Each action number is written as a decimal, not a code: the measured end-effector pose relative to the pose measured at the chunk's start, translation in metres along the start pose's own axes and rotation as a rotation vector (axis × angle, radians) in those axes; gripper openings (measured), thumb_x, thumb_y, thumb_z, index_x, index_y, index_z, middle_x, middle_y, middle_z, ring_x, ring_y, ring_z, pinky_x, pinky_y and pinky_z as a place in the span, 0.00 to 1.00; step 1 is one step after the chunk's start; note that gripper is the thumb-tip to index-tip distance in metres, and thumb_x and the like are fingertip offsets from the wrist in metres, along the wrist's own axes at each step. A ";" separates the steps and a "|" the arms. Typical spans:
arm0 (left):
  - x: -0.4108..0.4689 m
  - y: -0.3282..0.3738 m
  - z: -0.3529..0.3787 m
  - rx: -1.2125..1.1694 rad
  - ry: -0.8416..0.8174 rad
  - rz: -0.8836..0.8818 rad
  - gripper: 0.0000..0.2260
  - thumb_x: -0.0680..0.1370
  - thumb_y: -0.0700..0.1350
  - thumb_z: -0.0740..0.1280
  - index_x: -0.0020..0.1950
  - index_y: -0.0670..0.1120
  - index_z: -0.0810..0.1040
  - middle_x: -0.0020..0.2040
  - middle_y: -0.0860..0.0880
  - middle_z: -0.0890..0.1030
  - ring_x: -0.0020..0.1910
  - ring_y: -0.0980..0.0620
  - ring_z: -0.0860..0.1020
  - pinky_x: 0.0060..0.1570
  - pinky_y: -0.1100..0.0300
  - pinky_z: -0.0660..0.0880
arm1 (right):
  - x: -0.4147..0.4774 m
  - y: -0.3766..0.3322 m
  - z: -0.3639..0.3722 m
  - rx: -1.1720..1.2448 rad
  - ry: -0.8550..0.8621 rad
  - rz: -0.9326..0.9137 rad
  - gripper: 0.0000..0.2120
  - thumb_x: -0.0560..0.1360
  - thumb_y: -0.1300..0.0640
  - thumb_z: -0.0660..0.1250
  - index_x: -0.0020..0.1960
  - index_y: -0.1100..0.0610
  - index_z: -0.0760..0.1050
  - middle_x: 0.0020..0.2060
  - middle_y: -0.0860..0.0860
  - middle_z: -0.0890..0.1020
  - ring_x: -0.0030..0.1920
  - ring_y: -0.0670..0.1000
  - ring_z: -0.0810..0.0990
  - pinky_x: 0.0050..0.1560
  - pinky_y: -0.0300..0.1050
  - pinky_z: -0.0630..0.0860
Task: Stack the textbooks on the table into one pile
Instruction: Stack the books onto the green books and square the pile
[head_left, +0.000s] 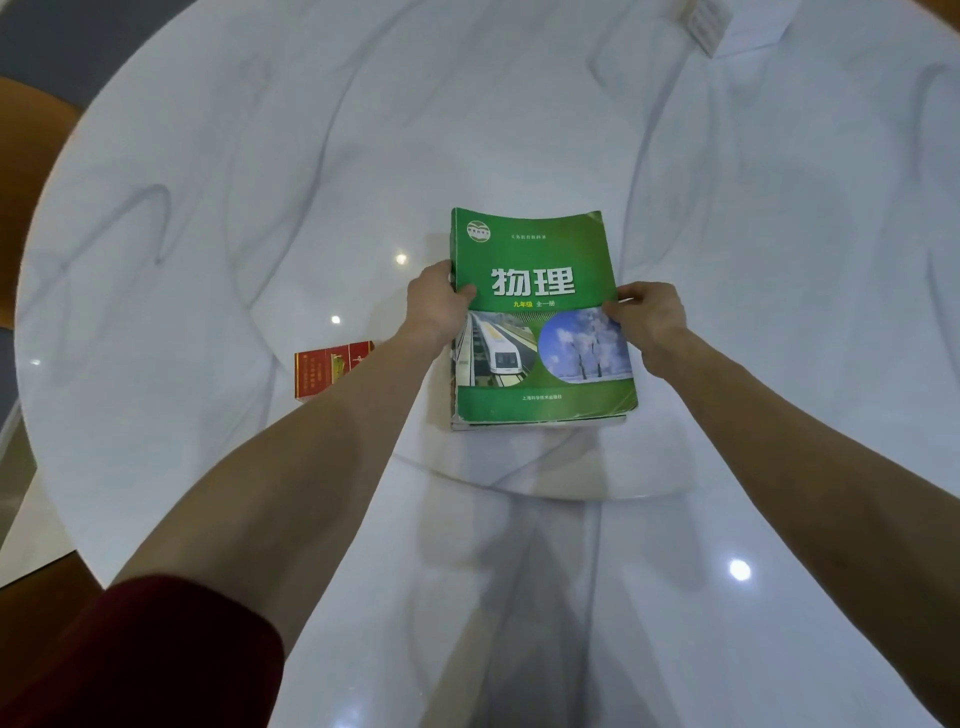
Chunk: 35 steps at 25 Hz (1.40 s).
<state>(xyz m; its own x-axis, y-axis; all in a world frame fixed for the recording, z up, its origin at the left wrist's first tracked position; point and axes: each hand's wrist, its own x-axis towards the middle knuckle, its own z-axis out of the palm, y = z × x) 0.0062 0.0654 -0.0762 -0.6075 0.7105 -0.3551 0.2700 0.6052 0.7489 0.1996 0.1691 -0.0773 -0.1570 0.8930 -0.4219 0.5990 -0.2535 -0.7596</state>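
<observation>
Books (540, 332) between the hands, on the counter (779, 260): limp, worn paperbacks, moderately heavy. Left hand (441, 301) and right hand (647, 317) pinch opposite long edges; best gripped there, low.

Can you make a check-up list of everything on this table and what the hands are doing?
Surface: white marbled table, glossy, with light glints.
Job's things: green textbook on top of a pile; other book edges show beneath.
Clutter: red box left of the pile; white item at the far edge, unclear.
Grippers: left hand grips the pile's left edge; right hand grips its right edge.
Cables: nothing seen.
Surroundings: brown chair or floor at left; dark red sleeve.
</observation>
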 end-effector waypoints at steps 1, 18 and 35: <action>0.000 0.001 0.001 0.099 0.020 0.029 0.13 0.79 0.39 0.62 0.63 0.38 0.75 0.59 0.38 0.80 0.56 0.40 0.79 0.58 0.50 0.77 | -0.001 0.000 0.000 -0.020 0.013 -0.003 0.11 0.75 0.64 0.65 0.56 0.63 0.79 0.43 0.56 0.79 0.40 0.53 0.75 0.35 0.39 0.72; -0.010 -0.011 0.011 0.356 0.068 0.015 0.12 0.81 0.41 0.58 0.58 0.34 0.75 0.61 0.36 0.71 0.56 0.39 0.75 0.56 0.52 0.73 | -0.009 -0.001 0.004 -0.217 0.066 -0.077 0.11 0.75 0.66 0.62 0.54 0.66 0.80 0.52 0.64 0.83 0.52 0.62 0.81 0.54 0.49 0.77; -0.023 -0.021 -0.016 0.354 0.045 0.090 0.16 0.81 0.45 0.57 0.65 0.40 0.73 0.62 0.39 0.75 0.59 0.41 0.76 0.59 0.50 0.74 | -0.024 -0.021 0.012 -0.562 0.099 -0.184 0.16 0.75 0.62 0.61 0.62 0.65 0.72 0.59 0.65 0.76 0.59 0.64 0.75 0.57 0.52 0.73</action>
<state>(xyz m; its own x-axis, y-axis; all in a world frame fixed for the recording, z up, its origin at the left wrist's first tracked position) 0.0025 0.0301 -0.0748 -0.6002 0.7544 -0.2657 0.5604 0.6337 0.5333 0.1815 0.1488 -0.0574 -0.2402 0.9407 -0.2396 0.8965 0.1204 -0.4263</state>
